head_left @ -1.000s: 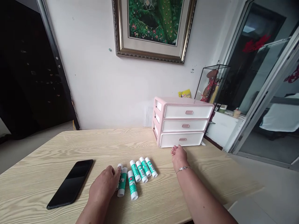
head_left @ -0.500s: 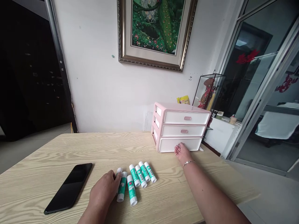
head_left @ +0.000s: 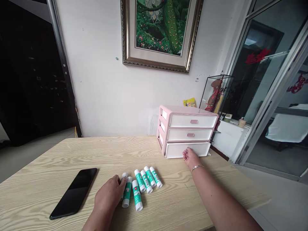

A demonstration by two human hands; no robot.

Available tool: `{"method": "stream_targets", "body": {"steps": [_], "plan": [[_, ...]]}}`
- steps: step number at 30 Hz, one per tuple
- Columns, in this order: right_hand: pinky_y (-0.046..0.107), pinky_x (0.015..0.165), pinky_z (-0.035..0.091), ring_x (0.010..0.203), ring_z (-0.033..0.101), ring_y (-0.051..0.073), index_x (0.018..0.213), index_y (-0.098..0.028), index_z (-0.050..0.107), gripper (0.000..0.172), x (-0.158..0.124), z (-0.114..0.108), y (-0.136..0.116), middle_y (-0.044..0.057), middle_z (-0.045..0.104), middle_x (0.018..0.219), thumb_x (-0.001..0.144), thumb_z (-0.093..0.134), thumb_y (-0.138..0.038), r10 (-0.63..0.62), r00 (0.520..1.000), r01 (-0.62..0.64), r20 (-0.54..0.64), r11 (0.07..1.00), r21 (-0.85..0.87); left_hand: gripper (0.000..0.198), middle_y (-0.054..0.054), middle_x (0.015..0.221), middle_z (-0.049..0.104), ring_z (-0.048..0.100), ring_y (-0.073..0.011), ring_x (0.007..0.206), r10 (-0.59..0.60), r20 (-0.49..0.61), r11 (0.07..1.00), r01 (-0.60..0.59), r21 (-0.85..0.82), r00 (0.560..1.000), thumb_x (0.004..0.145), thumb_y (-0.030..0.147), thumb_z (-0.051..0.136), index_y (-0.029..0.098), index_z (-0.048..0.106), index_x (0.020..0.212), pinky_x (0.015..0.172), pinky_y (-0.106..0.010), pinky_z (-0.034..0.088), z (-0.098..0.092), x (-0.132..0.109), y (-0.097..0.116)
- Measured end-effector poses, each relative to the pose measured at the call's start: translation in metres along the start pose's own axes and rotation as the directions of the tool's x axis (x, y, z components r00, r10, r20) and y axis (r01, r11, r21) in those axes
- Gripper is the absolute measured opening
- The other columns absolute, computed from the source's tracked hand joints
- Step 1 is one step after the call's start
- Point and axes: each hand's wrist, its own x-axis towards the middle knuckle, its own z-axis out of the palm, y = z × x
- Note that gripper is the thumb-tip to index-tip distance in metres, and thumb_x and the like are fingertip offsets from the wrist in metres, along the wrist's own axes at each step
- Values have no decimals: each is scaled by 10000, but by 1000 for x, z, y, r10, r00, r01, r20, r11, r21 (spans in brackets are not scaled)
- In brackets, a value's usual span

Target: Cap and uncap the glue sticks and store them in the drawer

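My right hand (head_left: 190,158) is closed at the middle of the bottom drawer (head_left: 173,150), its fingers covering the handle. That white drawer sticks out slightly from the pink drawer cabinet (head_left: 160,134). On the table, my left hand (head_left: 110,193) curls around the leftmost glue stick (head_left: 124,175), whose lower part it hides. Beside it lies another green and white glue stick (head_left: 127,192), and a further glue stick (head_left: 137,195) is just to the right. Several more glue sticks (head_left: 149,181) lie in a slanting row behind.
A black phone (head_left: 74,192) lies left of my left hand on the wooden table (head_left: 103,150). The wall (head_left: 101,96) with a framed peacock picture (head_left: 158,61) rises behind. A yellow packet (head_left: 190,102) and a glass case (head_left: 216,93) stand behind the cabinet.
The bottom drawer has come out a little towards me, with my right hand at its handle. My left hand stays at the same glue stick. The view has shifted slightly.
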Motion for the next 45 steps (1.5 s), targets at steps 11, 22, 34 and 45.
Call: {"method": "stream_targets", "body": {"steps": [11, 22, 34, 45], "plan": [[150, 415, 428, 526, 605, 103, 792, -181, 561, 196, -33, -50, 8, -22, 606, 616, 850, 687, -319, 40, 999, -39, -19, 999, 37, 487, -119, 887, 758, 701, -337, 869, 6, 7, 1000, -6, -8, 1000, 930, 595, 283, 252, 570, 737, 681, -413, 451, -3, -1, 1], [180, 441, 452, 535, 610, 118, 803, -206, 540, 187, -80, -71, 6, -10, 613, 628, 870, 684, -304, 61, 998, -60, 33, 998, -17, 535, -133, 933, 765, 705, -350, 905, 22, 19, 1000, -22, -1, 1000, 921, 648, 280, 245, 605, 788, 724, -417, 469, 9, 11, -7], [345, 886, 509, 974, 652, 222, 995, -194, 684, 318, -182, -19, 51, 54, 702, 997, 708, 763, -304, -153, 816, 504, 558, 662, -554, 498, -127, 996, 761, 690, -340, 944, -4, 0, 1000, 4, 24, 1000, 926, 620, 295, 240, 606, 844, 716, -395, 448, 6, 2, -3], [383, 1075, 388, 1288, 519, 292, 1344, -229, 565, 622, -180, 31, 93, 121, 556, 1379, 730, 665, -253, -24, 565, 824, 825, 68, -562, 431, -125, 1013, 764, 701, -331, 960, -15, -19, 1000, 15, 23, 1000, 923, 576, 335, 241, 598, 856, 718, -386, 447, 7, 0, 1]]}}
